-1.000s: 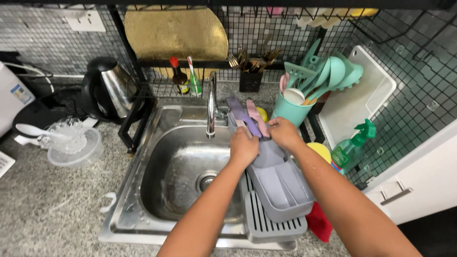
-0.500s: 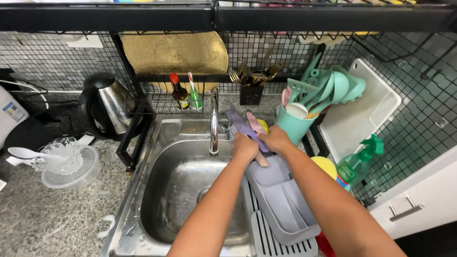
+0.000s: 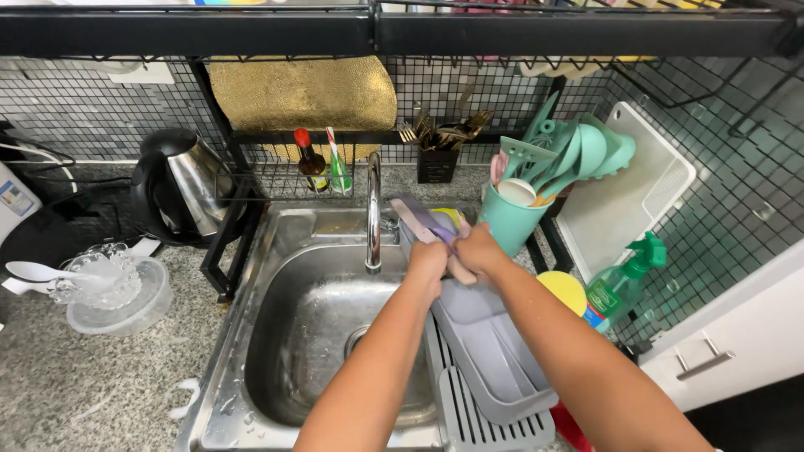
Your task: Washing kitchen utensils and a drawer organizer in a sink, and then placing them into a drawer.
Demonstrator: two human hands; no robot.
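Your biggest container is the stainless sink [image 3: 310,335], lying to the left of and below your grip; its basin holds only drops of water and the drain, and the tap [image 3: 373,209] rises just left of your left hand [image 3: 429,261]. To the right of your grip, beyond the teal holder, a white tub [image 3: 624,197] leans against the tiled wall, nothing visible inside it. Directly beneath your hands, the grey cutlery tray [image 3: 490,347] runs back toward you along the sink's right edge, resting on a ribbed drain mat [image 3: 477,418]; its long compartments nearest you show nothing in them. Far to the left of the grip, a clear plastic bowl [image 3: 117,297] holds a cut-glass dish and a white spoon. Just right of your right hand [image 3: 477,251], the teal utensil holder [image 3: 512,219] is crammed with teal spatulas and ladles. Behind your grip, a small black caddy [image 3: 437,163] holds gold forks.

Both your hands are closed around the flat pastel utensils [image 3: 423,219], a purple and a pink one among them, at the tray's far end. Your fingers wrap their lower parts, and the free ends stick out up and to the left of your knuckles, toward the tap. A yellow piece sits just behind them.
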